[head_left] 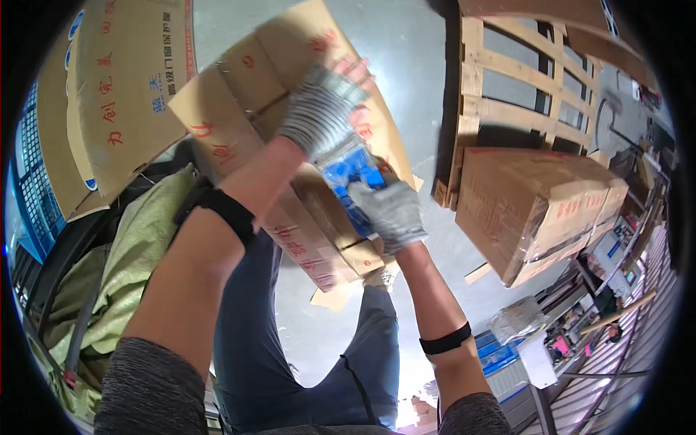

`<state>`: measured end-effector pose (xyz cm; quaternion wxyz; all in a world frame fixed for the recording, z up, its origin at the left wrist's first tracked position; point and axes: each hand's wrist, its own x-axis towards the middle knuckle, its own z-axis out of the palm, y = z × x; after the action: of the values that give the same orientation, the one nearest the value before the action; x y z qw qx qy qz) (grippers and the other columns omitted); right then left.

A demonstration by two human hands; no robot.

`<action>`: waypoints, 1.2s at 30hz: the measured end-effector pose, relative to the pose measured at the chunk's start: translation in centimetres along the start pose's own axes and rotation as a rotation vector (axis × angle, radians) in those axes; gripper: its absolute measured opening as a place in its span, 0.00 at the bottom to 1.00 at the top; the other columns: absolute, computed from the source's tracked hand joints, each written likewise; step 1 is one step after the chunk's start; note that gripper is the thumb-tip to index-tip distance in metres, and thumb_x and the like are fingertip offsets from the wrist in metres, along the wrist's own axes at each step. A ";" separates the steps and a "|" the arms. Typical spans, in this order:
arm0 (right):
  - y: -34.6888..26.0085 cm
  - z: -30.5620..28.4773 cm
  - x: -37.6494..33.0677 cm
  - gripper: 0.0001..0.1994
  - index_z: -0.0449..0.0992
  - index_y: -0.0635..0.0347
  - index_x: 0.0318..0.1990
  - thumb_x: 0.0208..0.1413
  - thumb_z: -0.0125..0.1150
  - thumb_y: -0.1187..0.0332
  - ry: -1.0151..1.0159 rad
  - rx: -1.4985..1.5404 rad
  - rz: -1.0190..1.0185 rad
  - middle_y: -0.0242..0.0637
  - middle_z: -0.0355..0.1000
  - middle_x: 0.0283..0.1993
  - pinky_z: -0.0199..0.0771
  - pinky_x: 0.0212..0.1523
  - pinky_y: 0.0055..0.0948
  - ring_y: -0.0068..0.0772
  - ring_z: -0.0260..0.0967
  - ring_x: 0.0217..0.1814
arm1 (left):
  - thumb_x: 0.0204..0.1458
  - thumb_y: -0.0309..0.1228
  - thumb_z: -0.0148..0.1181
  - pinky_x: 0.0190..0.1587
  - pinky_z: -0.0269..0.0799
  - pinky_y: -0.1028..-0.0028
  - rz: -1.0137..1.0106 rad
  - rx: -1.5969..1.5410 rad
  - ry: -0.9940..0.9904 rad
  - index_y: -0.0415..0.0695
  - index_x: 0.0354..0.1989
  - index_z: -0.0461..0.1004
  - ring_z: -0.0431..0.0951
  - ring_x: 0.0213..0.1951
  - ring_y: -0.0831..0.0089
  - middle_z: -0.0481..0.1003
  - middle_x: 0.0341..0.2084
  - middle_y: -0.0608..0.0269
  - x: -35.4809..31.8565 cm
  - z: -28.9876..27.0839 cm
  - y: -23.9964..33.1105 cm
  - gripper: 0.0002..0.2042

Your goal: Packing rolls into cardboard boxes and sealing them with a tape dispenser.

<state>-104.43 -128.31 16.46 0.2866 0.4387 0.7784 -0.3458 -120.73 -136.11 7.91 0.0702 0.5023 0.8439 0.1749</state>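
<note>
Before me stands an open brown cardboard box [272, 69] with red markings, and smaller carton packs show inside it. My left hand [322, 109], in a grey striped glove with bare fingertips, reaches across the box with its fingers stretched toward the far right flap. A clear plastic bag of blue parts [354, 170] lies over the box's right part, below my left hand. My right hand [391, 214], in a grey glove, is closed on the right side of this bag; its fingertips partly cover the blue parts.
A taped cardboard carton [500, 210] stands at the right, beside a wooden pallet [522, 109]. Large cardboard sheets [138, 94] and a blue plastic crate [32, 174] are at the left. Nearer lies a pale green woven sack [130, 275]. Shelving with assorted goods fills the lower right.
</note>
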 end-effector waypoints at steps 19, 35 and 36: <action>41.3 5.7 -10.1 0.28 0.76 0.56 0.38 0.33 0.70 0.44 0.020 0.193 -0.364 0.40 0.72 0.25 0.73 0.29 0.39 0.43 0.72 0.26 | 0.44 0.38 0.54 0.52 0.57 0.53 0.030 0.511 -0.256 0.45 0.58 0.62 0.58 0.61 0.50 0.56 0.61 0.46 -7.2 9.5 23.2 0.29; 51.4 10.8 -6.3 0.26 0.76 0.54 0.42 0.36 0.68 0.48 -0.124 0.199 -0.154 0.40 0.75 0.31 0.73 0.39 0.39 0.45 0.73 0.36 | 0.57 0.47 0.41 0.60 0.51 0.49 0.089 0.251 -0.098 0.38 0.62 0.56 0.54 0.62 0.40 0.55 0.62 0.41 -12.1 14.0 32.0 0.31; 51.3 11.4 -5.8 0.26 0.75 0.54 0.41 0.37 0.66 0.47 -0.037 0.235 -0.238 0.41 0.75 0.30 0.72 0.38 0.40 0.47 0.73 0.35 | 0.57 0.48 0.40 0.60 0.50 0.49 0.089 0.238 -0.091 0.38 0.62 0.56 0.54 0.62 0.40 0.55 0.62 0.41 -12.3 14.4 32.2 0.31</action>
<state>-54.93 -120.86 -0.72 0.2048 0.3674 0.7736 -0.4740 -84.02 -129.65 5.64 0.0403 0.5515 0.8315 0.0535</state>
